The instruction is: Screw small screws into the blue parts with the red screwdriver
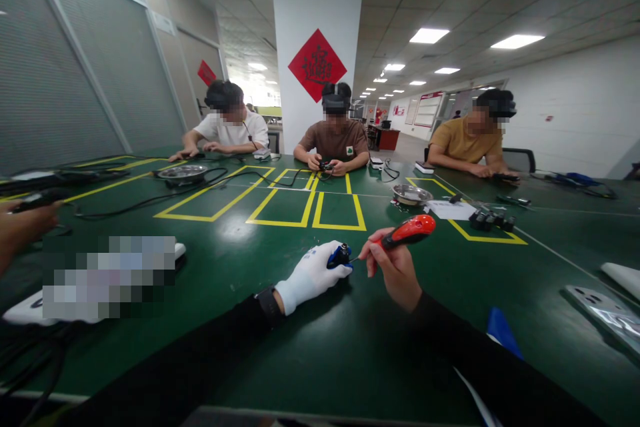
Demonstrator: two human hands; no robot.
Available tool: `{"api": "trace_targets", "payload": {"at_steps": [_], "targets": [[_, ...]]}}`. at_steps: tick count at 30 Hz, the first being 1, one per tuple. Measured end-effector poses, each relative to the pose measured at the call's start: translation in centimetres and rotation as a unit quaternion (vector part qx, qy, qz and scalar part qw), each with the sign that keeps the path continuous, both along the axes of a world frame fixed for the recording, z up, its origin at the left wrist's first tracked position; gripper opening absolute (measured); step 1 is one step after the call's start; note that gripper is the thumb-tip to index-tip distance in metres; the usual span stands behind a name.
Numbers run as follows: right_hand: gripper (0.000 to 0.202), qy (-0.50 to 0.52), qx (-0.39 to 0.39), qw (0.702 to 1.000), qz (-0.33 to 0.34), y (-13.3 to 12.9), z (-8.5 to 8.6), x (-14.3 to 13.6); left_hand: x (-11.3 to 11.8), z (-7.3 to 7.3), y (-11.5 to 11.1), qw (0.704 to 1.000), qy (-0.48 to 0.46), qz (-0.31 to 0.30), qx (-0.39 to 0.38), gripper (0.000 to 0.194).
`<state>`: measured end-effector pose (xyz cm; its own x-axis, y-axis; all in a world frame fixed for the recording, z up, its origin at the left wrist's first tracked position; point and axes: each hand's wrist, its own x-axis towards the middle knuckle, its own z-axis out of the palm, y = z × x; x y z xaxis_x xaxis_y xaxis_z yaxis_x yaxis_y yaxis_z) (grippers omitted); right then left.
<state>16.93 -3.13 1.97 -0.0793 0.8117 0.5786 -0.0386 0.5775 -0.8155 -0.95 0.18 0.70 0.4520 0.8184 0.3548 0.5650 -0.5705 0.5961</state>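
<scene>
My left hand [313,275], in a white glove with a dark band at the wrist, is closed around a small blue and black part [341,255] with a metal tip on top. Bare and to the right of it, my right hand [395,267] grips a red and black screwdriver [410,231]. The handle points up to the right, and the thin shaft reaches left to the part's side. Whether the shaft's end touches the part is too small to tell. Both hands are just above the green table [280,360].
Three people sit across the table. Another person's hand [25,223] is at the left edge, near a white device [175,253]. Metal bowls [411,195], black parts [493,220], cables and yellow tape frames lie beyond. A phone [605,313] lies at right.
</scene>
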Motion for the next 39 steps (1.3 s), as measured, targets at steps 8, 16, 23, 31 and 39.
{"api": "trace_targets", "payload": {"at_steps": [8,16,23,31,39], "targets": [[0.011,-0.014,0.0,1.0,0.025,0.0,-0.43,-0.07,-0.1,-0.18,0.07,1.0,-0.005,-0.008,-0.001,0.022],[0.013,-0.015,-0.005,1.0,0.022,0.05,-0.32,0.03,-0.04,-0.15,0.04,1.0,-0.004,-0.006,0.0,0.022],[0.012,-0.014,-0.004,1.0,0.026,0.12,-0.43,0.07,-0.12,-0.1,0.04,1.0,-0.008,-0.008,0.004,0.023],[0.012,-0.011,-0.003,0.999,0.029,0.04,-0.43,0.06,-0.13,-0.27,0.11,1.0,-0.008,-0.005,0.002,0.024],[0.011,-0.015,0.001,0.999,0.028,0.09,-0.38,0.13,-0.13,-0.42,0.23,1.0,-0.006,-0.01,0.004,0.024]]}}
